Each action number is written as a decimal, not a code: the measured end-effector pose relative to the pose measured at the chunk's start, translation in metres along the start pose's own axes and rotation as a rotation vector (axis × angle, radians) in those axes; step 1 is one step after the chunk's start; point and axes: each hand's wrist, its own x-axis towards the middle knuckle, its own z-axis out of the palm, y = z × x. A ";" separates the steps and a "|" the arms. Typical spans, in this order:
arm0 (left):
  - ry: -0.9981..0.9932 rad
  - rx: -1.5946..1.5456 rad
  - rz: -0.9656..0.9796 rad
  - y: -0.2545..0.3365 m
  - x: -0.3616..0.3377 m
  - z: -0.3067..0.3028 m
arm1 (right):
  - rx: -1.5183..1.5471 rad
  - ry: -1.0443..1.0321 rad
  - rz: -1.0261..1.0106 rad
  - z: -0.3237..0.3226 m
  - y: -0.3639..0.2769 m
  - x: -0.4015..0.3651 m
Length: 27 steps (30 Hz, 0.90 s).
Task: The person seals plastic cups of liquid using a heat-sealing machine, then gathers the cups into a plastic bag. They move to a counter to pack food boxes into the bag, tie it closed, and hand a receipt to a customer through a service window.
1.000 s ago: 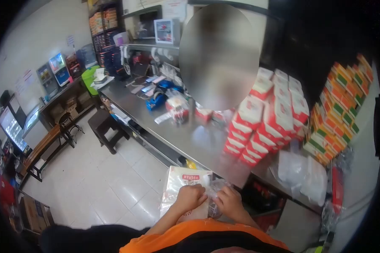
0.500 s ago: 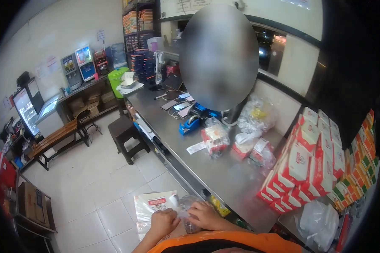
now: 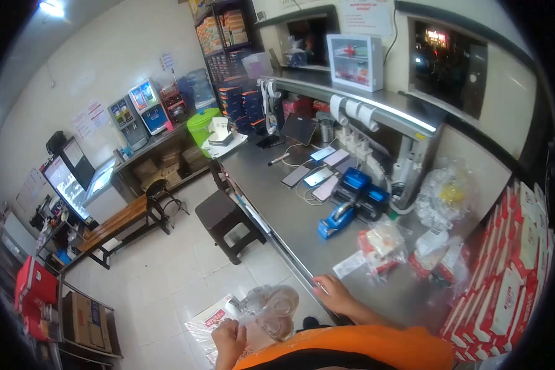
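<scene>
At the bottom of the head view my left hand is closed at a flat, pale plastic bag with a red printed logo. Right beside this hand hangs a bunch of clear plastic with rounded, cup-like shapes; its exact kind is hard to make out. My right hand is apart from the plastic, at the counter's front edge, fingers stretched out and holding nothing visible. Closest on the counter are a white paper slip and a clear-wrapped red and white box.
A blue tape dispenser, several phones with cables and more wrapped packages lie on the counter. Red and white boxes are stacked at right. A dark stool stands by the counter, a wooden bench farther left.
My right hand has left the clear plastic and moved right to the counter edge. My left hand stays with the bag. The view has shifted, showing the shelf and windows behind the counter.
</scene>
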 end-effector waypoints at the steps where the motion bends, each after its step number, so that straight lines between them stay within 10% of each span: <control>1: 0.056 -0.061 -0.038 -0.003 0.015 0.001 | 0.013 -0.006 0.014 0.011 0.007 0.024; 5: 0.169 -0.137 -0.257 -0.026 0.071 0.012 | 0.200 -0.224 0.097 0.036 0.012 0.106; 10: 0.232 -0.254 -0.207 -0.078 0.177 0.031 | 0.420 0.029 -0.025 0.016 0.008 0.245; 27: -0.088 -0.496 0.663 -0.190 0.608 0.065 | 0.921 0.592 -0.192 -0.143 -0.042 0.634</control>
